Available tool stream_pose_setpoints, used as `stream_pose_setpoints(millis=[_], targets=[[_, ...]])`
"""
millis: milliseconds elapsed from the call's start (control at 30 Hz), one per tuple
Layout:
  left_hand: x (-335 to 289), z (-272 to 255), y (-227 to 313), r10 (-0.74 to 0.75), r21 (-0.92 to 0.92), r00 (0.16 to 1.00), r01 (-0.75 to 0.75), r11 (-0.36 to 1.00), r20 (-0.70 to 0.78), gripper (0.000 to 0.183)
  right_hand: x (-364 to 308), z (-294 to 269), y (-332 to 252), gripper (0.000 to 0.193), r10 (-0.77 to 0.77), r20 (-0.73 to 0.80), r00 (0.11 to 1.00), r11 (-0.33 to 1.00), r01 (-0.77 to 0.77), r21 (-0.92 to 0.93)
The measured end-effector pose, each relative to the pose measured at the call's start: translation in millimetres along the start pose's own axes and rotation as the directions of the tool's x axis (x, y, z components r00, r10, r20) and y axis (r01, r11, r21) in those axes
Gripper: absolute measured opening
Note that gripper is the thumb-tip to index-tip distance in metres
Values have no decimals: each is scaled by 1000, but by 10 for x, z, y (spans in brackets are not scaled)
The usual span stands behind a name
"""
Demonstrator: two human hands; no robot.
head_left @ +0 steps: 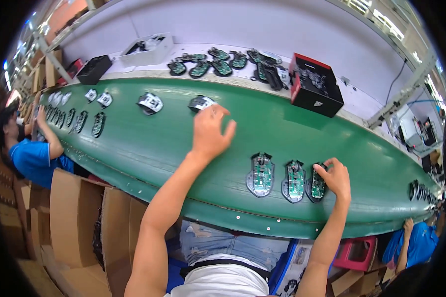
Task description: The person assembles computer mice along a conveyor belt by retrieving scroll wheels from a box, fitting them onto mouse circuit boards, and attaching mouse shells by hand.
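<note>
My left hand [213, 129] reaches over the green work surface at a white-and-black mouse shell [200, 103]. Its fingers bend at the shell's edge and partly cover it, while the thumb stands well apart. My right hand [338, 179] has thumb and fingers closed on the upper edge of a black mouse base [316, 186] with a green circuit board. Just left of that base lie two similar ones, a mouse base [294, 182] and another mouse base [260, 175], face up. A second mouse shell [150, 103] sits left of my left hand.
More circuit-board bases [98, 123] line the left. On the back shelf are several board assemblies [220, 64], a white box [146, 49] and a black-and-red box [317, 86]. Co-workers sit at far left [32, 153] and far right [416, 242]. Cardboard boxes [77, 218] stand lower left.
</note>
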State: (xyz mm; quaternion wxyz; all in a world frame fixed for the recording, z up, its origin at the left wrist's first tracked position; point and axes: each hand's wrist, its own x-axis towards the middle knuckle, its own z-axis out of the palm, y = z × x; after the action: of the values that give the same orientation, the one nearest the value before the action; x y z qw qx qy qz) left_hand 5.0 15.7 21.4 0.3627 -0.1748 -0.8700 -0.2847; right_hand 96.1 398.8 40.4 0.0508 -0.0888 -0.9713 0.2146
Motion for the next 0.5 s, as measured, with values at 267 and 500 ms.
stream_pose_setpoints(millis=[267, 500], targets=[[27, -11, -76, -409, -666, 586, 742, -76, 699, 47, -28, 168, -768, 14, -210, -417, 885, 782, 408, 472], [-137, 113, 351, -106, -466, 513, 649, -601, 852, 58, 198, 665, -2486, 13, -769, -282, 574, 550, 819, 164]])
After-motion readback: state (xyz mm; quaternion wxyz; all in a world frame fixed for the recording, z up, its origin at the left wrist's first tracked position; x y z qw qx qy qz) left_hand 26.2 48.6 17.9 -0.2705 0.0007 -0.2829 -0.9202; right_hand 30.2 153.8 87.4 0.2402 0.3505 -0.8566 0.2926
